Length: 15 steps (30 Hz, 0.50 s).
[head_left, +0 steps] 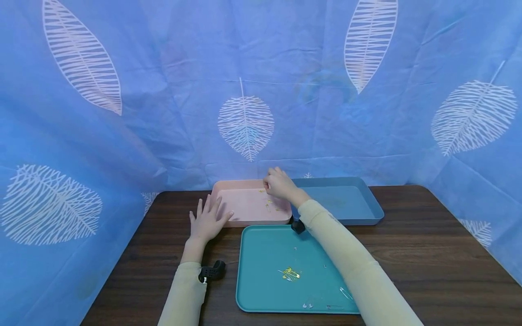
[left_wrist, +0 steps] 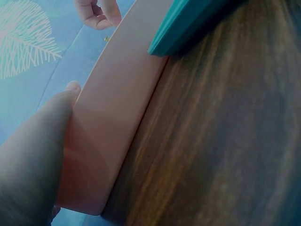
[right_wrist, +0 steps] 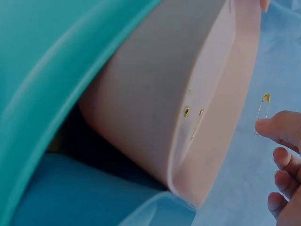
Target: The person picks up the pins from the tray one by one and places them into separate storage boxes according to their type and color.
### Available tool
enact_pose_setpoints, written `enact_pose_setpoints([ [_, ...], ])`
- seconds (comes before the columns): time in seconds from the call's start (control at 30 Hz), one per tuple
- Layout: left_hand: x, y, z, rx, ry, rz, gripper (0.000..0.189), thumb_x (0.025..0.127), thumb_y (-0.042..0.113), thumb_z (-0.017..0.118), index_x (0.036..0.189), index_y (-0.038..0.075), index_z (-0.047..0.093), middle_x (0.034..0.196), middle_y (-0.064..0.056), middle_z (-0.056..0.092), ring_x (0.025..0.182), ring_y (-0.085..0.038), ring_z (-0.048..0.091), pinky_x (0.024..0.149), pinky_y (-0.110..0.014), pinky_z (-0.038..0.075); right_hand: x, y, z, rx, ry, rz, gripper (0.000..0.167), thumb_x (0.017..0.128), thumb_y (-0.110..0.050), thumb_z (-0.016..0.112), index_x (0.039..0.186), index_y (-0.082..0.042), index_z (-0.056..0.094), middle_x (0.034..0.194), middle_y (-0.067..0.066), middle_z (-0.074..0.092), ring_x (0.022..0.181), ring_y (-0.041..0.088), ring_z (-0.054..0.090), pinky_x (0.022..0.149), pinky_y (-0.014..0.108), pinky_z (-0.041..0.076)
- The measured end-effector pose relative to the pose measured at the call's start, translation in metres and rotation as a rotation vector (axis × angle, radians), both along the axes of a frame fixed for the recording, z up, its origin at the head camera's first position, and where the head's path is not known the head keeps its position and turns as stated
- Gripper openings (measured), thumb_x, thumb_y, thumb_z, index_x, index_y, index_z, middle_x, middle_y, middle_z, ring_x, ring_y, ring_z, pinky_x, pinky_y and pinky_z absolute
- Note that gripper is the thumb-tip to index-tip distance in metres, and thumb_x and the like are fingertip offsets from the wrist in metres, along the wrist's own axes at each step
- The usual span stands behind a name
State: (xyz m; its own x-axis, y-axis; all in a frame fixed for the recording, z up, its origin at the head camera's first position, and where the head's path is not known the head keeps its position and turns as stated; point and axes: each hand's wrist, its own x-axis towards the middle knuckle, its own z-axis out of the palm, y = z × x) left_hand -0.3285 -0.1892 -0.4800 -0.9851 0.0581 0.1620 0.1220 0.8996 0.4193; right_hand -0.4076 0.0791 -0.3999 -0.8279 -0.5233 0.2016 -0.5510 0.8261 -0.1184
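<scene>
Over the back right part of the pink tray (head_left: 240,199), my right hand (head_left: 280,184) pinches a gold safety pin (right_wrist: 264,107) between thumb and finger. Several gold safety pins (right_wrist: 197,125) lie on that tray's floor. Fingers spread, my left hand (head_left: 206,220) rests at the tray's front left corner, its thumb along the rim in the left wrist view. In front is a teal tray (head_left: 261,253) with a small pile of gold safety pins (head_left: 290,274) and several silver safety pins (head_left: 345,293) scattered toward its front edge.
A blue tray (head_left: 338,199) stands to the right of the pink one, behind my right forearm. All the trays are on a dark wooden table (head_left: 408,235). Blue cloth (head_left: 175,90) with white leaf prints hangs behind the table and along its sides.
</scene>
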Motion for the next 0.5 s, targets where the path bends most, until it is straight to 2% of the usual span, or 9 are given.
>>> enact_pose_setpoints([
  [0.5, 0.0, 0.0, 0.0, 0.005, -0.003, -0.003, 0.085, 0.088, 0.074, 0.044, 0.156, 0.027, 0.023, 0.165, -0.013, 0.008, 0.151, -0.044, 0.004, 0.109, -0.078, 0.005, -0.012, -0.005, -0.004, 0.038, 0.05, -0.04, 0.031, 0.089, -0.002, 0.057, 0.063, -0.016, 0.046, 0.083, 0.004, 0.041, 0.082, 0.023, 0.033, 0.074, 0.033, 0.027],
])
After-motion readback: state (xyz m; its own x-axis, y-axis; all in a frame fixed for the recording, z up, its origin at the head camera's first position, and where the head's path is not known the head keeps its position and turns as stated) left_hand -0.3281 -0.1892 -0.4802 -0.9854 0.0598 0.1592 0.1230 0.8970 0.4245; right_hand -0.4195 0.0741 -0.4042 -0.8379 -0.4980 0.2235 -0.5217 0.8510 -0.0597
